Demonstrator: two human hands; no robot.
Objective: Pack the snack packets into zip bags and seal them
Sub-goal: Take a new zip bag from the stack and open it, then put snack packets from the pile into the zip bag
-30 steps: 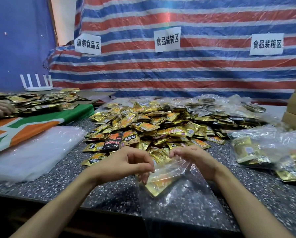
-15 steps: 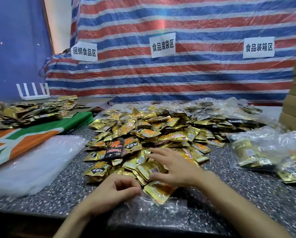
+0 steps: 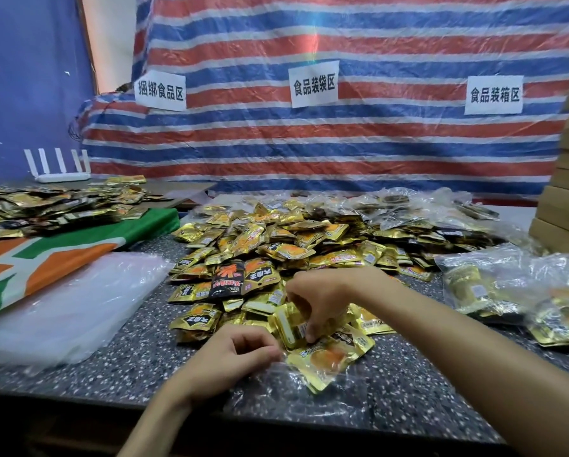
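Pinching the mouth of the clear plastic zip bag [image 3: 296, 400], which lies flat near the front edge of the dark speckled stone counter [image 3: 138, 344], the left hand [image 3: 237, 354] has its fingers curled. The right hand [image 3: 322, 301] clasps a few gold foil snack packets [image 3: 288, 324] at the near edge of the large packet heap [image 3: 309, 239], just above an orange-printed gold packet [image 3: 326, 357] lying at the bag's mouth.

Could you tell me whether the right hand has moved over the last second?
Yes: the right hand moved left, nearer the black packet, and grips gold packets.
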